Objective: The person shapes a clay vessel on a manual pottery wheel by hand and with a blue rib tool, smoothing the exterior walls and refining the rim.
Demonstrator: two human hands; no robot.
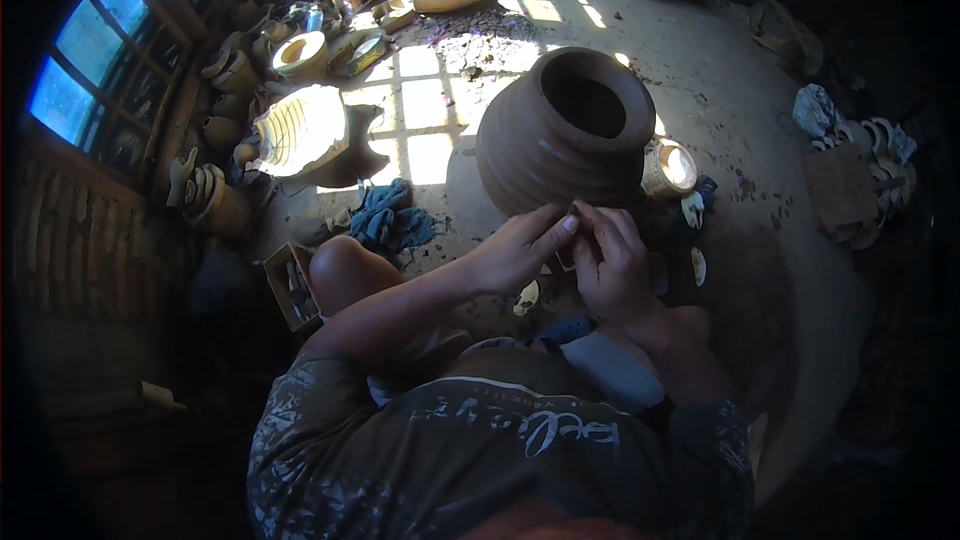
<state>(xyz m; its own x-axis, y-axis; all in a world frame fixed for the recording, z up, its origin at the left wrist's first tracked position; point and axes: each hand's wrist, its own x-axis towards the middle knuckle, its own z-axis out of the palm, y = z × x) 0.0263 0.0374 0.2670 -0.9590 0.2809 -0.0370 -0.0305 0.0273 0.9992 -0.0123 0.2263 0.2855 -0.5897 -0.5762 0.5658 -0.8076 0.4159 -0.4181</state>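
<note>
Sunlight lies in washed-out grid patches on the floor (428,156) — the window (98,38) glares blue, the lower half is dim — and fisheye distortion bends edges toward blackened corners

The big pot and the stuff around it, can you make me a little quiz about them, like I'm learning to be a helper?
1. True or false: the pot is upside down.
2. What colour is the cloth on the floor? A) red, B) blue, C) yellow.
3. Are the left hand and the right hand close together or far apart?

Key:
1. False: it stands upright.
2. B
3. Close together, by the pot's near side.
</note>
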